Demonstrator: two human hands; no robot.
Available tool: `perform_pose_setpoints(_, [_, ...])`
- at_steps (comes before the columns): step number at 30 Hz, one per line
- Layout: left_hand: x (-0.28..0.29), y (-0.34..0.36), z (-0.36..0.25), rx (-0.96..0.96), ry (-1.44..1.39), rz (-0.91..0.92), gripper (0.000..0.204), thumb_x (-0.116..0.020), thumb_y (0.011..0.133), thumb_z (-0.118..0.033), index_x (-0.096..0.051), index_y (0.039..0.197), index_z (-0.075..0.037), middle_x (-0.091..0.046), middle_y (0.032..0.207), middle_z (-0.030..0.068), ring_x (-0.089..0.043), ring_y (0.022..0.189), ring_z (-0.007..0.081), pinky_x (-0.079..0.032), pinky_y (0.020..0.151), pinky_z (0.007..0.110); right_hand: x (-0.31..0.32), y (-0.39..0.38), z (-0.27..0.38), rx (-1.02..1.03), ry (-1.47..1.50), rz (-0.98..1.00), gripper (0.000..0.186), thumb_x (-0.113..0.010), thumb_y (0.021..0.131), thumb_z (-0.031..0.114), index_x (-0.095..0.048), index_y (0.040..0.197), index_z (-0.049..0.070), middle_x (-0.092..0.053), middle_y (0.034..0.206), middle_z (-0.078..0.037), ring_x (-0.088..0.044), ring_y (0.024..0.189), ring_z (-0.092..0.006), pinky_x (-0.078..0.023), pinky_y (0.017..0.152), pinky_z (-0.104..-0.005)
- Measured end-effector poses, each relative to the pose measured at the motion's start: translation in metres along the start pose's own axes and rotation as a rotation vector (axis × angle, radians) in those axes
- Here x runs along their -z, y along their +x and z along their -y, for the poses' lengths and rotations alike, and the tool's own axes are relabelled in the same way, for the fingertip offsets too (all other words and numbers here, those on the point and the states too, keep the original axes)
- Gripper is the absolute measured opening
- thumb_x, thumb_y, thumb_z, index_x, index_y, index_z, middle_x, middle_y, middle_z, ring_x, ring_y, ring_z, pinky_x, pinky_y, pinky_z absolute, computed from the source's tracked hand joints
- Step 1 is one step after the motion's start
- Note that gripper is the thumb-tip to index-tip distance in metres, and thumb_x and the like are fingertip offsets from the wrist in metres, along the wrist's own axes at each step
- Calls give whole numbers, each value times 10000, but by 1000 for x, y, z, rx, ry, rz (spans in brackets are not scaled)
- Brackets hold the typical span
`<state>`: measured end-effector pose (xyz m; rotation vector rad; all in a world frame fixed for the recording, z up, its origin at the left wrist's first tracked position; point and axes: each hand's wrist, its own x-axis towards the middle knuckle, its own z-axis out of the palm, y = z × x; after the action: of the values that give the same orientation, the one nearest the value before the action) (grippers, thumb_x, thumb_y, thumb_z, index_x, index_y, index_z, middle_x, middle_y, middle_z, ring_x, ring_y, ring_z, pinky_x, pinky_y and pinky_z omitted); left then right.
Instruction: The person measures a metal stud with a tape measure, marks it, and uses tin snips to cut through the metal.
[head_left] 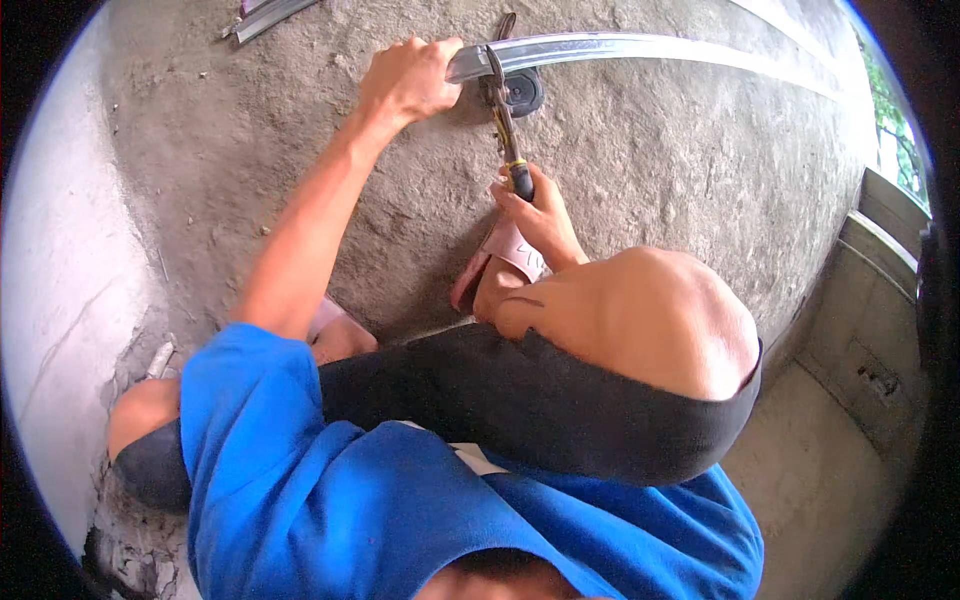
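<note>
A: Where is the metal strip (640,45)?
B: Above the concrete floor (650,190), toward its far side. One end is at the left hand (412,82); the rest runs away toward the floor's right edge, where glare hides its tip.

A: And the hands?
B: The left hand is closed around the strip's end, knuckles up. The right hand (540,212), nearer the body and just above a pink sandal (510,250), is wrapped around the black-and-yellow grip of a hand tool (506,130).

A: How far has it got?
B: The strip is held and the tool is in place: its head meets the strip just right of the left hand. I can't tell whether its jaws are tight on the metal.

A: Anything finished?
B: Not that I can see. The strip looks like one continuous length to the right of the tool, and no loose offcut shows beside it. Any mark or notch under the tool's head is too small to make out.

A: What else is there?
B: A black case (524,92) on the floor, close by the tool's head, and some metal lengths (268,20) near the floor's far left corner.
</note>
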<state>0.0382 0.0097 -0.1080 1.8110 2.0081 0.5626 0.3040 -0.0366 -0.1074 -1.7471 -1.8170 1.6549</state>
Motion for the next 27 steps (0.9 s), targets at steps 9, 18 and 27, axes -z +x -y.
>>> perform_pose_setpoints(9, [7, -2, -10, 11, -13, 122, 339, -649, 739, -237, -682, 1060, -133, -716, 769, 169, -721, 721, 373, -591, 684, 495, -16, 2, 19, -130, -272, -151, 361, -778, 825, 337, -646, 816, 1, -655, 674, -98, -588, 607, -180, -515, 629, -374])
perform_pose_setpoints(18, [11, 15, 39, -122, -268, 165, 440, -667, 738, -237, -674, 1096, 19, -693, 851, 224, -712, 808, 301, -551, 746, 439, -6, 11, 15, 7, -296, -45, 256, -711, 857, 264, -672, 894, 14, -651, 679, -111, -619, 629, -217, -520, 647, -388])
perform_pose_setpoints(27, [10, 1, 31, -75, -140, 145, 371, -683, 757, -249, -692, 1096, -100, -722, 882, 182, -712, 844, 379, -562, 743, 476, 21, -19, -9, -17, -160, 326, 227, -711, 803, 106, -647, 993, 1, -669, 888, -56, -636, 845, -152, -509, 773, -312])
